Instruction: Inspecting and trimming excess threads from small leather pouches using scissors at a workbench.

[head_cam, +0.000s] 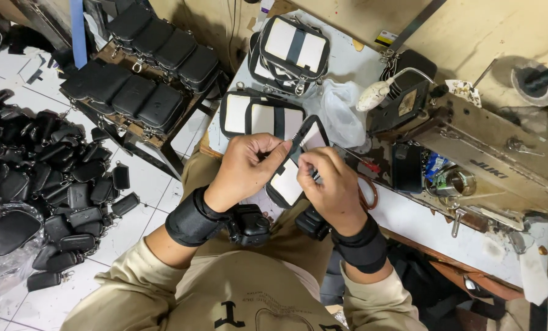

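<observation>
1. A pale worktable (409, 227) runs across the right of the view, with a worn sewing machine (494, 165) on it; the floor (151, 184) below is white tile.
2. On the table lie two finished black-and-white pouches, one (258, 114) just beyond the hands and another (292, 52) farther back, with a crumpled clear plastic bag (341, 110) beside them.
3. A dark phone (407, 167) and a pair of scissors (367, 190) sit near the machine.
4. To the left, a low wooden rack (145, 132) carries two rows of black pouches (136, 92).
5. A heap of small black cases (47, 184) covers the tile at far left.
6. The person's left hand (246, 168) is clenched on the upper edge of a black-and-white pouch (286, 184), thumb and fingers pinching its zipper strip.
7. The right hand (332, 187) grips the same pouch from the other side; its fingertips seem to pinch something small at the zipper, though that is too fine to make out.
8. The pouch is held in the air between both hands, above the lap and at the table's near edge.
9. Black wrist straps (191, 220) wrap both forearms.
</observation>
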